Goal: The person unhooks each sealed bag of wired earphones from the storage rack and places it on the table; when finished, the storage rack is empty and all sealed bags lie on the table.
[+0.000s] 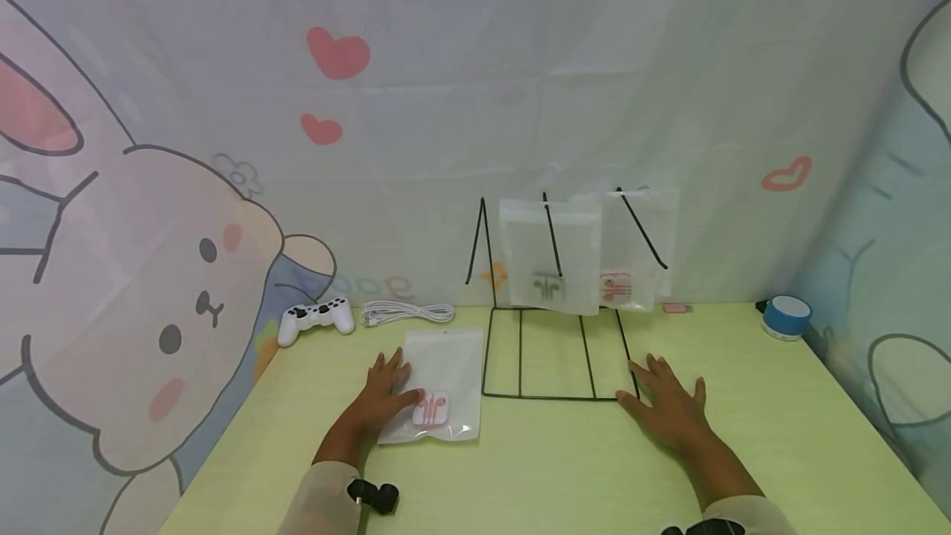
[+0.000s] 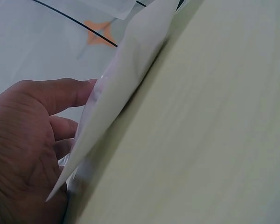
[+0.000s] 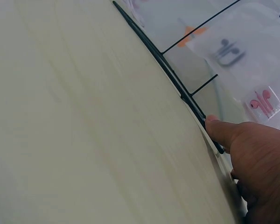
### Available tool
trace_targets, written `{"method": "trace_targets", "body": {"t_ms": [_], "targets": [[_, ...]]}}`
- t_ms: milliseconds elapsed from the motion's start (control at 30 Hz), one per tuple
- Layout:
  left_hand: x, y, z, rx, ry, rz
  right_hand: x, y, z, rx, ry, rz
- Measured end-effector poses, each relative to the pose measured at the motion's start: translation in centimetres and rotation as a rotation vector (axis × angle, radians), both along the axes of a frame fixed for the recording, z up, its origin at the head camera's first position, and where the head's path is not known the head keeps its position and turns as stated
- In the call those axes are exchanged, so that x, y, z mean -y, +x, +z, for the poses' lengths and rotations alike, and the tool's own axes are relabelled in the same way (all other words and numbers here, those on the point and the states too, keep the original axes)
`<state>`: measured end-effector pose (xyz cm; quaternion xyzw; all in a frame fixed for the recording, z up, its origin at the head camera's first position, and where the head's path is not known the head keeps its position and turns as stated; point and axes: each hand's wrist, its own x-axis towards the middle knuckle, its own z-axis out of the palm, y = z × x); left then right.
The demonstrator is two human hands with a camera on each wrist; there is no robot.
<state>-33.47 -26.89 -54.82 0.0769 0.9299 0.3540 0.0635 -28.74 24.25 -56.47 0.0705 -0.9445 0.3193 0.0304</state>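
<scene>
A white zip bag (image 1: pixel 446 360) with a pink earphone pack (image 1: pixel 431 409) inside lies flat on the table. My left hand (image 1: pixel 377 401) rests at its left edge, fingers spread and thumb on the pack. In the left wrist view the bag (image 2: pixel 123 74) shows edge-on, with the left thumb at its face. To its right stands a black wire display rack (image 1: pixel 520 353) with upright hooks. My right hand (image 1: pixel 672 413) touches the front right corner of its base, fingers spread. Two bags of earphones hang from the rack, one dark set (image 1: pixel 548 287) and one pink set (image 1: pixel 616 287).
Along the back left are a white game controller (image 1: pixel 315 319) and a coiled white cable (image 1: pixel 409 313). A small pink item (image 1: pixel 674 308) lies behind the rack. A blue and white round object (image 1: pixel 786 317) sits at the back right, before a printed curtain (image 1: pixel 416 139).
</scene>
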Motion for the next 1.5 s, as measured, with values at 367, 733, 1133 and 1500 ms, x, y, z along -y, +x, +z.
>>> {"method": "trace_targets", "body": {"t_ms": [367, 733, 1133, 1500], "targets": [[-0.2, -0.2, 0.5, -0.045, 0.017, 0.000, -0.1, -0.2, -0.2, -0.004, -0.006, -0.003], [-3.2, 0.1, 3.2, -0.124, 0.093, -0.054, 0.1, 0.0, -0.2, 0.009, -0.018, -0.006], [-6.3, -1.0, 5.1, -0.160, 0.088, -0.130, -0.1, -0.2, 0.0, -0.019, 0.009, -0.006], [-9.2, -2.2, 6.3, -0.167, -0.002, -0.166, 0.2, 0.0, 0.3, -0.011, 0.013, -0.012]]}}
